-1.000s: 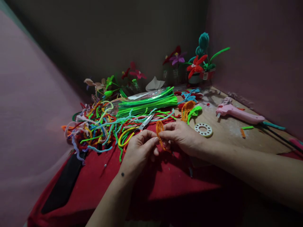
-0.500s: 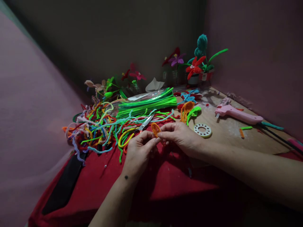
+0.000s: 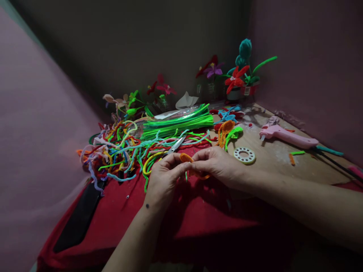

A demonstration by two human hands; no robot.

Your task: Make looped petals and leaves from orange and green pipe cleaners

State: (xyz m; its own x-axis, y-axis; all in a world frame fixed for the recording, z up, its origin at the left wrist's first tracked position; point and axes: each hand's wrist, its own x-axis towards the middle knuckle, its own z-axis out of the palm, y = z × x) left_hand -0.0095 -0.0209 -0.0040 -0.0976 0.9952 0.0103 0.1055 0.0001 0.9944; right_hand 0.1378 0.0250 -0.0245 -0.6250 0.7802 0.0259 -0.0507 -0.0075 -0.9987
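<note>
Between my two hands is an orange pipe-cleaner petal [image 3: 186, 157], a small fuzzy loop above the red cloth. My left hand [image 3: 167, 173] pinches its near side between thumb and fingers. My right hand [image 3: 217, 164] grips it from the right, fingertips close to my left thumb; an orange strand shows under those fingers. Just behind my left hand lie scissors [image 3: 177, 145] with yellow handles, partly covered by it. Past my right hand rest more orange pipe-cleaner petals [image 3: 225, 130] and a bright green pipe-cleaner piece [image 3: 234, 134].
A tangle of coloured pipe cleaners [image 3: 113, 147] fills the left; a green bundle [image 3: 178, 124] lies behind. On the board at right are a white ring with holes [image 3: 236, 151] and a pink glue gun [image 3: 292, 136]. Pipe-cleaner flowers [image 3: 236, 77] stand at the back. A black flat object [image 3: 76, 223] lies front left.
The orange petal has tilted flatter between my fingers, and an orange strand now shows beneath my right hand. My left hand has shifted slightly left. The whole view has moved a little.
</note>
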